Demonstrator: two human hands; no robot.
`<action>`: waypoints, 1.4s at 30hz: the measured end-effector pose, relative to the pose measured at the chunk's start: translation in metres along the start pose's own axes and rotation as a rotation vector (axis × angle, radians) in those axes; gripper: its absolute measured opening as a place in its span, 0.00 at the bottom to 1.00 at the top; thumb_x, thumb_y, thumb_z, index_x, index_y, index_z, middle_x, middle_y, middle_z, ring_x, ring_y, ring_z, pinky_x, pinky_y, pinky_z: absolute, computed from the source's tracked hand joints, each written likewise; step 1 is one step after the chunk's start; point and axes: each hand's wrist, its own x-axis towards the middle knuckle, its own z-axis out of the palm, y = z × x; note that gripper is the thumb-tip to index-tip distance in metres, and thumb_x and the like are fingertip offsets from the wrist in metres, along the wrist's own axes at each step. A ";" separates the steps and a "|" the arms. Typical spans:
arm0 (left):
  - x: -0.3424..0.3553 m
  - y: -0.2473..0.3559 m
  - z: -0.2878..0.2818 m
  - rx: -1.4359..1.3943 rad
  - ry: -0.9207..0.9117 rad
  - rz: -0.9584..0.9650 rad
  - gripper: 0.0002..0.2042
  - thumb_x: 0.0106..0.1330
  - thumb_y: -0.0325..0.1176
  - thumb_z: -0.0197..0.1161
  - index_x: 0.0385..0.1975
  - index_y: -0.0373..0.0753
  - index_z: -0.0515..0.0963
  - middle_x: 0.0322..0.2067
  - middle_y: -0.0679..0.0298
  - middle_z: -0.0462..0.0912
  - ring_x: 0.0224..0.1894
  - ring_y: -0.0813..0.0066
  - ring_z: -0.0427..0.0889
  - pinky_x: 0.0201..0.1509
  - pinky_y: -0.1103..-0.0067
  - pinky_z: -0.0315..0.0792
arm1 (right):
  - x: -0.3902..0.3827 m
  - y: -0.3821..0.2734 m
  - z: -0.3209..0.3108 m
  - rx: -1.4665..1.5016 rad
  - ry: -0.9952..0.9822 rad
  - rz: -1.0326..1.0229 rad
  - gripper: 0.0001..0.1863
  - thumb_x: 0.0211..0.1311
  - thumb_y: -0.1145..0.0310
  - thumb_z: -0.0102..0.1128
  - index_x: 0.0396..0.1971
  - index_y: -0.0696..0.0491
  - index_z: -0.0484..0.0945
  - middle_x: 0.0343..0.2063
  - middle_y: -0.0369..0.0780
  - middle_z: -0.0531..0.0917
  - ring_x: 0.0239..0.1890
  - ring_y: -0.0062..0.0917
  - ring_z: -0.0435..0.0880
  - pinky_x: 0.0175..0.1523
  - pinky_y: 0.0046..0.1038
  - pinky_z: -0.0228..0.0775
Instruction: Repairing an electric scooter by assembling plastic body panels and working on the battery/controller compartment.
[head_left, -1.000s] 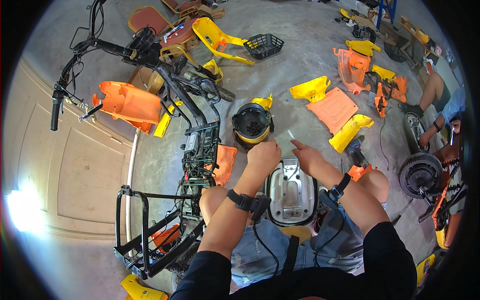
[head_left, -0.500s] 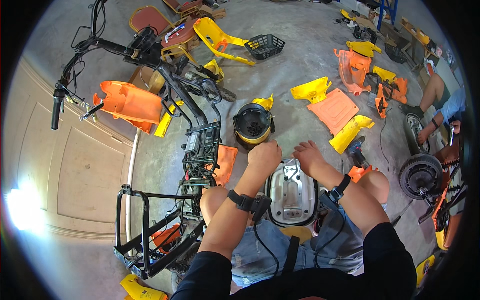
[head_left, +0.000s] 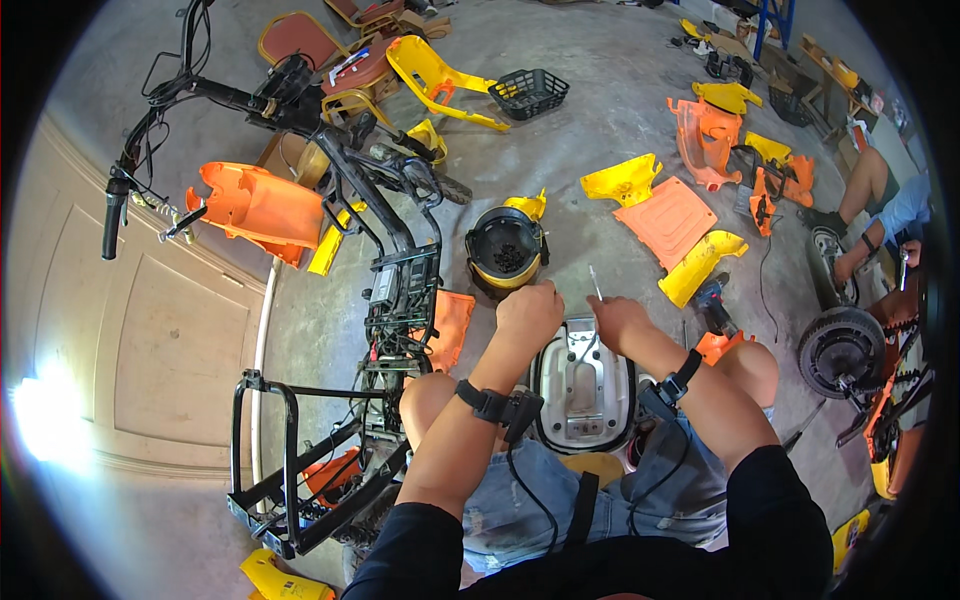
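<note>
A grey-white oval scooter part [head_left: 584, 385] stands upright between my knees. My left hand [head_left: 527, 312] is closed over its top left edge. At the part's top right my right hand [head_left: 618, 318] pinches a thin screwdriver [head_left: 595, 281] that points up and away. Both wrists wear black bands with cables. Just beyond my hands a yellow-rimmed black bowl [head_left: 507, 252] of small dark pieces sits on the concrete floor.
A stripped black scooter frame [head_left: 385, 260] with handlebars and a rear rack stands at my left. Orange and yellow body panels [head_left: 668, 215] lie scattered ahead. A power drill [head_left: 712, 299] lies by my right knee. Another person [head_left: 885, 215] sits at right near a wheel motor [head_left: 840, 350].
My right hand has slid a little to the right with the screwdriver; my left hand has kept its hold on the part's top edge.
</note>
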 end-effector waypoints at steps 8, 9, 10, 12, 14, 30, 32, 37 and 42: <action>0.000 -0.001 0.000 0.006 -0.001 0.011 0.14 0.64 0.42 0.54 0.28 0.37 0.77 0.25 0.48 0.81 0.30 0.45 0.81 0.36 0.57 0.74 | 0.001 0.004 0.000 -0.028 -0.117 -0.058 0.38 0.49 0.76 0.61 0.64 0.47 0.63 0.53 0.45 0.77 0.55 0.37 0.76 0.56 0.37 0.69; 0.000 -0.002 0.000 0.006 0.008 0.013 0.14 0.64 0.42 0.54 0.28 0.37 0.77 0.25 0.48 0.81 0.30 0.45 0.81 0.36 0.57 0.74 | 0.001 0.008 0.003 -0.082 0.077 -0.204 0.31 0.49 0.75 0.61 0.58 0.48 0.70 0.54 0.44 0.77 0.58 0.36 0.73 0.59 0.38 0.65; 0.000 -0.002 0.000 0.007 0.017 0.016 0.14 0.63 0.42 0.55 0.28 0.37 0.77 0.25 0.48 0.81 0.30 0.45 0.81 0.36 0.57 0.74 | 0.002 0.011 0.007 -0.157 0.208 -0.297 0.25 0.48 0.74 0.61 0.51 0.48 0.78 0.54 0.44 0.76 0.61 0.35 0.70 0.63 0.40 0.61; 0.000 -0.001 0.001 0.013 0.011 0.009 0.14 0.63 0.42 0.55 0.28 0.37 0.77 0.25 0.48 0.81 0.30 0.45 0.81 0.36 0.57 0.74 | 0.003 0.015 0.014 -0.110 0.366 -0.360 0.18 0.48 0.73 0.61 0.43 0.48 0.81 0.56 0.44 0.75 0.63 0.37 0.67 0.64 0.41 0.57; 0.000 -0.001 0.000 0.018 0.008 0.003 0.14 0.63 0.42 0.55 0.28 0.37 0.77 0.25 0.48 0.81 0.30 0.46 0.81 0.36 0.57 0.74 | 0.002 0.017 0.016 -0.087 0.462 -0.372 0.12 0.48 0.71 0.61 0.35 0.47 0.85 0.58 0.43 0.74 0.65 0.38 0.64 0.66 0.43 0.53; 0.000 0.002 -0.003 0.006 -0.005 -0.011 0.14 0.63 0.42 0.54 0.29 0.36 0.78 0.25 0.47 0.81 0.31 0.46 0.81 0.37 0.57 0.74 | 0.003 0.009 0.013 -0.051 0.276 -0.078 0.16 0.58 0.68 0.52 0.47 0.47 0.79 0.43 0.41 0.82 0.47 0.36 0.81 0.51 0.38 0.67; 0.000 0.001 -0.003 0.004 0.000 -0.006 0.14 0.63 0.42 0.54 0.29 0.36 0.78 0.25 0.47 0.81 0.31 0.46 0.81 0.37 0.57 0.74 | 0.002 0.009 0.013 -0.048 0.291 -0.070 0.16 0.58 0.70 0.52 0.47 0.48 0.79 0.43 0.42 0.82 0.47 0.36 0.81 0.52 0.38 0.67; -0.001 0.001 -0.003 0.013 -0.006 -0.005 0.14 0.64 0.42 0.54 0.29 0.36 0.78 0.26 0.48 0.81 0.31 0.46 0.82 0.37 0.57 0.74 | 0.001 0.010 0.008 0.009 0.240 -0.058 0.20 0.56 0.76 0.52 0.49 0.48 0.78 0.44 0.41 0.82 0.49 0.34 0.79 0.58 0.41 0.63; 0.000 0.001 -0.002 0.013 -0.012 -0.007 0.14 0.64 0.42 0.54 0.29 0.36 0.78 0.26 0.48 0.81 0.31 0.46 0.82 0.37 0.58 0.74 | -0.005 0.010 0.006 -0.127 0.354 -0.157 0.17 0.53 0.75 0.54 0.44 0.47 0.82 0.52 0.43 0.78 0.60 0.35 0.70 0.66 0.49 0.50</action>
